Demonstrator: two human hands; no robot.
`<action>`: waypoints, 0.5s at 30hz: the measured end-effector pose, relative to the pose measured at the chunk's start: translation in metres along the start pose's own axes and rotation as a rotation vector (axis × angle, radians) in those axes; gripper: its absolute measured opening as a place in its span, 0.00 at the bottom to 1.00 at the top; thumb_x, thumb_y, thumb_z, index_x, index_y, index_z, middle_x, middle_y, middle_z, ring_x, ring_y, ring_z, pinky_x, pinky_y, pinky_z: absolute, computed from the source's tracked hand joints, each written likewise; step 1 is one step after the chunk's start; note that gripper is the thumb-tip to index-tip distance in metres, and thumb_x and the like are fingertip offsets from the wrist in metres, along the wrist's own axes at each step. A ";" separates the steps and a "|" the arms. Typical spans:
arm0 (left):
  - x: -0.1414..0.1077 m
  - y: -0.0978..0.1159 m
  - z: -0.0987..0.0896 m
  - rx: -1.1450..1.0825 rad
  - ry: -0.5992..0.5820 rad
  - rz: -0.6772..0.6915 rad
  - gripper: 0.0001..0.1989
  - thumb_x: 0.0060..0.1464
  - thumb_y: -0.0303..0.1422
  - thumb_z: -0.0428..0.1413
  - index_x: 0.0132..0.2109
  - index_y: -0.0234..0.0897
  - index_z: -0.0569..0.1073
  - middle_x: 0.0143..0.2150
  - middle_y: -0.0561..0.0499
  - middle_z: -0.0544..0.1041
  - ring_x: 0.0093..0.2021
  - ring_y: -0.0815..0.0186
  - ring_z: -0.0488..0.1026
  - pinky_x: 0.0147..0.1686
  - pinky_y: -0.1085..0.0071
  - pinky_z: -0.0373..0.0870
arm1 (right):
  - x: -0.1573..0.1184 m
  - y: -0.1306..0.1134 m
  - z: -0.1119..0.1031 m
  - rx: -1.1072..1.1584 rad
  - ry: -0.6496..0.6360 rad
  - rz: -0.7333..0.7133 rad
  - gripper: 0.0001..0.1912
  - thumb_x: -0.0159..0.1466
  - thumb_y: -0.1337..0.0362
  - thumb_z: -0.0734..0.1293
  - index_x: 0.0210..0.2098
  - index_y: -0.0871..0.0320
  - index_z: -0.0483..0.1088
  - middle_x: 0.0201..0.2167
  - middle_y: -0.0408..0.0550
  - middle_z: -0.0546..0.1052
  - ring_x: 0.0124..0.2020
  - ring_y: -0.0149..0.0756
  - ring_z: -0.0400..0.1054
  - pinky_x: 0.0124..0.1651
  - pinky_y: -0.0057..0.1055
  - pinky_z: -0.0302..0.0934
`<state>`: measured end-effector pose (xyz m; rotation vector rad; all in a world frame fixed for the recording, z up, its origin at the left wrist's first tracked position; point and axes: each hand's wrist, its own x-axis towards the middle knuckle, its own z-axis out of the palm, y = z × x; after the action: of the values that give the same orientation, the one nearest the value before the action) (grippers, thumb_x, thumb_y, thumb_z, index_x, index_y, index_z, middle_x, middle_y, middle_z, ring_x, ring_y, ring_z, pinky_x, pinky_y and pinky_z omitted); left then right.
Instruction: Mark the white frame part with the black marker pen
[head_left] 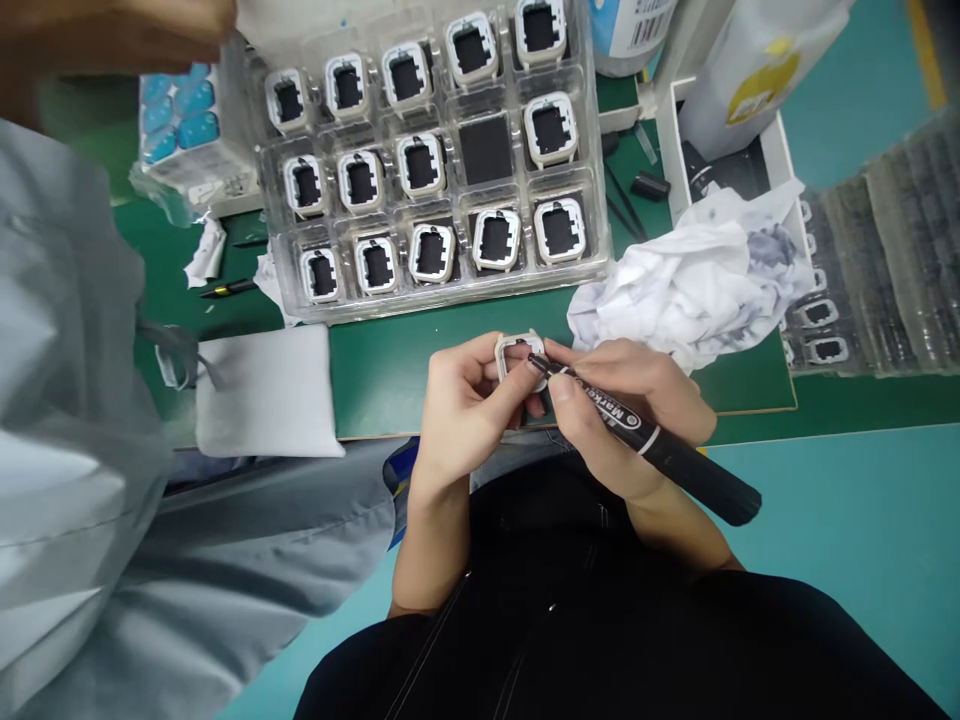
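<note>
A green mat (390, 370) covers the bench above a teal floor (847, 540). The left hand (457, 410) pinches a white frame (517, 352); the right hand (630, 410) grips a black marker (652, 440), whose long axis slants from the tip on the frame back toward the person's right.

A: How is the light?

B: Bright and even, from overhead. Shadows are soft and short; a faint one lies under the left hand (465, 405) and right hand (626, 415) on the green worktop (390, 360).

A: Any glare?

B: Pale sheen on the clear plastic tray (431, 160), and the crumpled white cloth (690, 275) is nearly washed out.

A: Sharpness?

B: The centre is crisp; the marker (645, 435) lettering reads. The grey sleeve (67, 400) at left is blurred, and the edges bend outward, with the trays at right curving.
</note>
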<state>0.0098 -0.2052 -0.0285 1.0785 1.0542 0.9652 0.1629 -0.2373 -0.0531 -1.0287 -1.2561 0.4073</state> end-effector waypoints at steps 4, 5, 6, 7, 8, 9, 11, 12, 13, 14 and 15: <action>0.000 0.002 0.000 -0.003 0.005 -0.004 0.12 0.61 0.39 0.78 0.37 0.37 0.86 0.23 0.56 0.77 0.19 0.73 0.69 0.19 0.77 0.66 | -0.007 0.006 -0.005 -0.075 -0.073 0.080 0.10 0.71 0.55 0.82 0.44 0.45 0.80 0.38 0.40 0.89 0.42 0.43 0.89 0.48 0.39 0.88; 0.001 0.002 0.000 0.003 0.003 -0.002 0.12 0.61 0.39 0.78 0.37 0.37 0.86 0.23 0.55 0.78 0.19 0.72 0.69 0.19 0.77 0.66 | -0.008 0.007 -0.006 -0.084 -0.082 0.091 0.11 0.70 0.53 0.82 0.45 0.45 0.80 0.38 0.41 0.89 0.42 0.43 0.89 0.49 0.39 0.88; 0.001 0.002 -0.001 0.008 0.000 0.001 0.13 0.61 0.40 0.78 0.37 0.37 0.86 0.23 0.55 0.78 0.19 0.72 0.70 0.19 0.77 0.67 | -0.008 0.007 -0.007 -0.088 -0.084 0.092 0.11 0.71 0.53 0.82 0.45 0.46 0.80 0.38 0.41 0.89 0.43 0.43 0.89 0.49 0.40 0.88; 0.002 0.002 -0.001 0.015 -0.004 0.007 0.13 0.61 0.40 0.78 0.38 0.37 0.86 0.23 0.55 0.78 0.20 0.71 0.71 0.19 0.76 0.67 | -0.008 0.006 -0.007 -0.087 -0.086 0.087 0.10 0.71 0.54 0.82 0.45 0.45 0.80 0.38 0.41 0.89 0.43 0.43 0.89 0.49 0.40 0.88; 0.002 0.002 -0.001 0.022 -0.009 0.016 0.13 0.61 0.41 0.78 0.38 0.37 0.87 0.24 0.54 0.79 0.21 0.70 0.73 0.19 0.76 0.67 | -0.007 0.005 -0.006 -0.081 -0.080 0.075 0.09 0.71 0.56 0.82 0.45 0.45 0.79 0.38 0.41 0.89 0.43 0.43 0.89 0.48 0.39 0.88; 0.002 0.001 -0.001 0.031 -0.014 0.031 0.13 0.61 0.41 0.78 0.38 0.37 0.87 0.25 0.54 0.79 0.22 0.70 0.74 0.20 0.76 0.68 | -0.006 0.004 -0.005 -0.068 -0.066 0.060 0.09 0.71 0.58 0.81 0.45 0.45 0.79 0.39 0.41 0.89 0.43 0.43 0.90 0.46 0.39 0.88; 0.002 -0.002 -0.002 0.059 -0.020 0.072 0.12 0.63 0.41 0.77 0.39 0.37 0.87 0.27 0.53 0.81 0.24 0.69 0.77 0.22 0.76 0.70 | -0.002 0.001 -0.003 -0.035 -0.030 0.023 0.08 0.71 0.62 0.80 0.43 0.46 0.78 0.38 0.41 0.89 0.42 0.44 0.90 0.43 0.38 0.87; 0.002 -0.005 -0.002 0.082 -0.019 0.097 0.12 0.64 0.41 0.76 0.40 0.37 0.87 0.28 0.53 0.81 0.25 0.69 0.76 0.23 0.76 0.70 | 0.000 0.000 -0.001 -0.022 -0.015 0.009 0.08 0.71 0.64 0.80 0.43 0.46 0.78 0.38 0.41 0.89 0.42 0.44 0.91 0.41 0.38 0.87; 0.002 -0.007 -0.003 0.111 -0.013 0.123 0.12 0.65 0.41 0.76 0.41 0.38 0.87 0.28 0.53 0.81 0.25 0.70 0.75 0.24 0.75 0.71 | 0.001 -0.001 0.000 -0.015 -0.004 -0.003 0.08 0.70 0.65 0.80 0.42 0.47 0.78 0.37 0.41 0.89 0.42 0.45 0.91 0.41 0.38 0.87; 0.001 -0.010 -0.003 0.143 -0.005 0.149 0.11 0.66 0.41 0.75 0.41 0.38 0.87 0.29 0.54 0.81 0.25 0.70 0.74 0.25 0.75 0.70 | 0.003 -0.001 0.000 -0.016 -0.001 -0.013 0.09 0.70 0.66 0.79 0.42 0.47 0.78 0.36 0.42 0.88 0.42 0.45 0.91 0.41 0.37 0.87; 0.000 -0.012 -0.003 0.178 0.007 0.173 0.12 0.66 0.41 0.75 0.42 0.39 0.86 0.29 0.54 0.81 0.25 0.71 0.72 0.25 0.75 0.69 | 0.003 -0.001 0.001 -0.022 -0.003 -0.020 0.09 0.70 0.67 0.79 0.42 0.47 0.78 0.36 0.42 0.88 0.42 0.45 0.91 0.41 0.37 0.87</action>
<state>0.0083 -0.2070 -0.0405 1.3312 1.0806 1.0274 0.1631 -0.2353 -0.0500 -1.0339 -1.2746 0.3804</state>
